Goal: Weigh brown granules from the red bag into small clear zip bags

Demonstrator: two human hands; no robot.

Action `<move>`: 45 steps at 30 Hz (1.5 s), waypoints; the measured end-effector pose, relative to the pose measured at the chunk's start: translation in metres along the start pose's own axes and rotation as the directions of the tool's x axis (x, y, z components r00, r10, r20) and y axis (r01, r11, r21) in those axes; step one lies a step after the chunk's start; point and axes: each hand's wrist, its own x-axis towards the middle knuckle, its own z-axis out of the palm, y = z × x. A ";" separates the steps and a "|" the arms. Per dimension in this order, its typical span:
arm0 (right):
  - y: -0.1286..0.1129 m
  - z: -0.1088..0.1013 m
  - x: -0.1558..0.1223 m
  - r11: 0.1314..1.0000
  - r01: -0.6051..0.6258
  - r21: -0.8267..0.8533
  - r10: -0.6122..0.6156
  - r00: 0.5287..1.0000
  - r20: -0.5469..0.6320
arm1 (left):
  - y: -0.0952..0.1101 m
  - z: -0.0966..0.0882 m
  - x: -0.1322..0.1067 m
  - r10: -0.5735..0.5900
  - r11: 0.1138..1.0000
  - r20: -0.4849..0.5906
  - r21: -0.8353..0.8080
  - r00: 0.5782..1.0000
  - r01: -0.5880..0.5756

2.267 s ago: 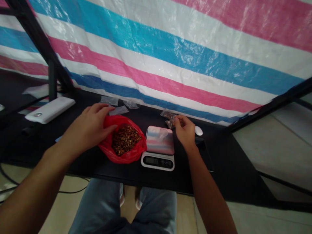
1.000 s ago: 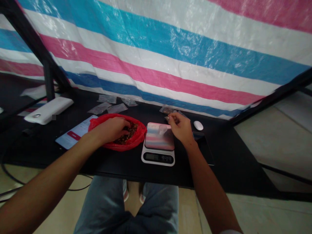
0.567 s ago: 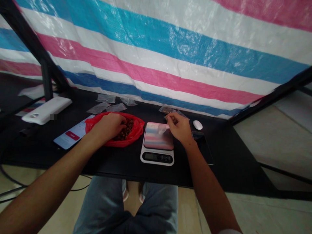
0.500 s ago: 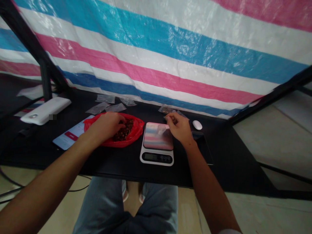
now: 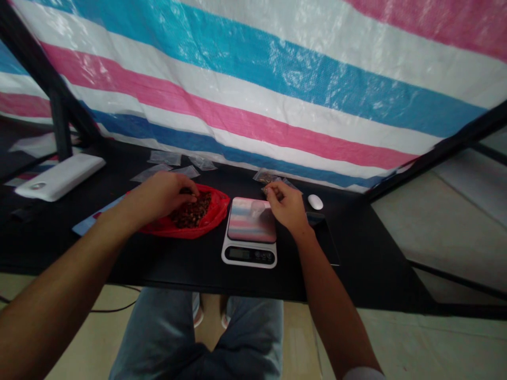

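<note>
A red plastic bag [image 5: 214, 208] lies open on the black table [image 5: 190, 264], full of brown seeds [image 5: 194, 208]. My left hand [image 5: 160, 192] reaches into the bag, fingers curled and pinched over the seeds. Right of the bag stands a small white kitchen scale [image 5: 249, 237] with a shiny plate and a small clear packet [image 5: 257, 210] on it. My right hand [image 5: 285, 206] rests at the scale's far right corner, fingers pinched on the edge of that clear packet.
Several empty clear packets [image 5: 166, 158] lie at the back of the table, filled ones [image 5: 267, 177] behind my right hand. A white power bank [image 5: 59, 177] sits far left, a phone [image 5: 91, 221] under my left arm, a white mouse [image 5: 316, 201] on the right. A striped tarp [image 5: 277, 79] hangs behind.
My left hand moved from the bag's rim into the seeds and closed on them. My right hand shifted from the filled packets to the packet on the scale. The view drifted right.
</note>
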 end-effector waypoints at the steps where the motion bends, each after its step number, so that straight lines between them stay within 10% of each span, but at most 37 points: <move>1: 0.001 0.000 0.000 1.000 0.000 0.001 0.000 1.000 -0.002 | -0.001 0.000 0.000 0.006 1.000 0.021 -0.013 1.000 -0.006; 11: 0.004 -0.001 0.002 1.000 -0.006 -0.012 0.006 1.000 -0.016 | -0.006 0.001 -0.001 0.059 0.988 -0.032 -0.144 0.998 -0.063; 20: 0.007 0.000 0.002 0.999 -0.023 0.032 0.024 0.999 -0.042 | 0.062 -0.014 0.029 0.355 0.889 -0.234 -0.215 0.905 -0.404; 27: 0.007 -0.004 0.003 0.999 -0.021 0.025 0.022 0.999 -0.042 | 0.112 0.013 0.059 0.482 0.844 -0.157 -0.181 0.862 -0.505; 45: 0.002 -0.009 0.003 1.000 -0.020 -0.018 0.020 0.999 -0.031 | 0.109 0.026 0.067 0.496 0.849 -0.058 -0.176 0.866 -0.498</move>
